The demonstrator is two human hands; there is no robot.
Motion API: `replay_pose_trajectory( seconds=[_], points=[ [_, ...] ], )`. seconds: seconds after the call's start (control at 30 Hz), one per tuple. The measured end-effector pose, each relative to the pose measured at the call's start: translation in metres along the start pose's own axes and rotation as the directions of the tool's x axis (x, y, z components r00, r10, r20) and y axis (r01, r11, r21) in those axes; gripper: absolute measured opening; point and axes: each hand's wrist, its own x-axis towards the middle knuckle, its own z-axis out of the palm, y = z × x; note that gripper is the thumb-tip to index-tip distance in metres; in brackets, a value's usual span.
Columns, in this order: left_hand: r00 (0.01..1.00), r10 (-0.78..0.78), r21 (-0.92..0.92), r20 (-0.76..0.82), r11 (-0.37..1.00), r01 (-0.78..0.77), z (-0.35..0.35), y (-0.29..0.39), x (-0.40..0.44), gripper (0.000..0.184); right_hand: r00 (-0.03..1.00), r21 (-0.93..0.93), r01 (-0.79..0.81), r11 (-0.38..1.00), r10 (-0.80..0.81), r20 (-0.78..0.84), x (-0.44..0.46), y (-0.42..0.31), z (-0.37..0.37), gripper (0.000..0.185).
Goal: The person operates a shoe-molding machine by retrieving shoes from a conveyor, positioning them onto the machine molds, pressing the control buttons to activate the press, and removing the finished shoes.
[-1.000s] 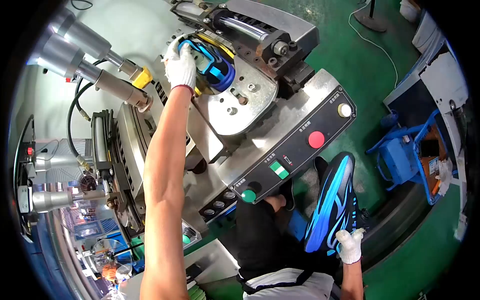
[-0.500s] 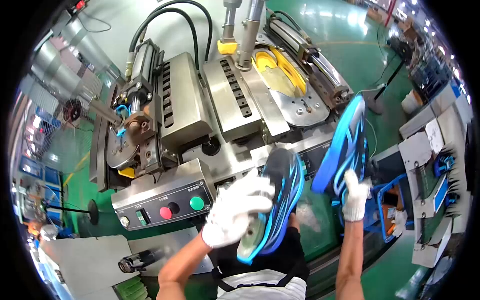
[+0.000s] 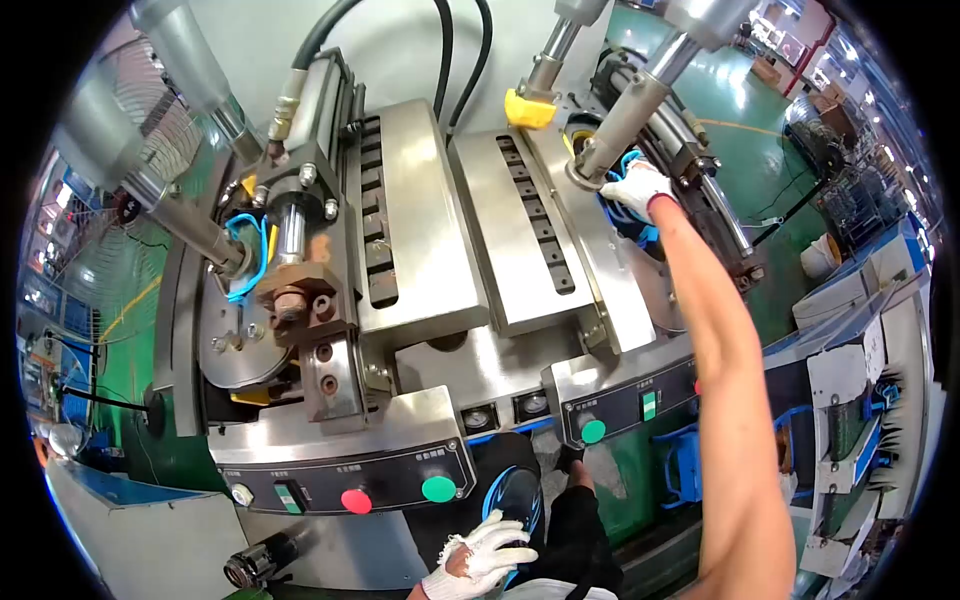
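Both hands wear white gloves. At the right station of the machine, my right hand (image 3: 640, 188) is closed on a blue-and-dark shoe (image 3: 622, 222), which sits under a metal press rod and is partly hidden. Low in the middle, my left hand (image 3: 482, 556) has its fingers curled over a black shoe with blue edging (image 3: 518, 500), above my lap. Its palm side is partly hidden. A blue-edged item (image 3: 246, 262) sits in the left station beneath another rod.
Two metal housings (image 3: 420, 230) stand between the stations. Control panels with a red button (image 3: 356, 501) and green buttons (image 3: 438, 489) line the front edge. A dark cylindrical object (image 3: 258, 562) lies lower left. Blue stool (image 3: 682, 465) and rack stand at right.
My right hand has moved up and forward with its shoe from beside my lap to the right station. My left hand has lowered with the other shoe. The view has shifted.
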Motion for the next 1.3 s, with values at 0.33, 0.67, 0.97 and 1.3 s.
replay_pose_trajectory(
  seconds=[0.33,0.67,0.97,1.3],
  points=[
    [0.999,0.024,0.006,0.036,1.0,-0.025,0.007,-0.016,-0.006,0.041,0.98,0.087,-0.063,0.994,0.045,0.192,-0.08,-0.023,-0.077,0.081],
    [0.997,0.082,0.066,-0.009,0.994,-0.082,0.028,-0.013,-0.008,0.036,0.953,0.248,0.286,0.926,-0.302,0.026,-0.39,-0.089,0.003,0.09],
    [0.984,0.068,0.169,-0.167,0.985,-0.039,0.073,0.02,0.033,0.038,0.998,0.759,0.05,0.649,-0.06,-0.014,-0.55,-0.013,-0.077,0.1],
    [0.601,0.767,-0.068,0.224,0.628,-0.776,0.233,0.231,0.172,0.057,0.719,0.653,-0.317,0.688,0.624,-0.308,-0.714,0.035,-0.162,0.118]
  ],
)
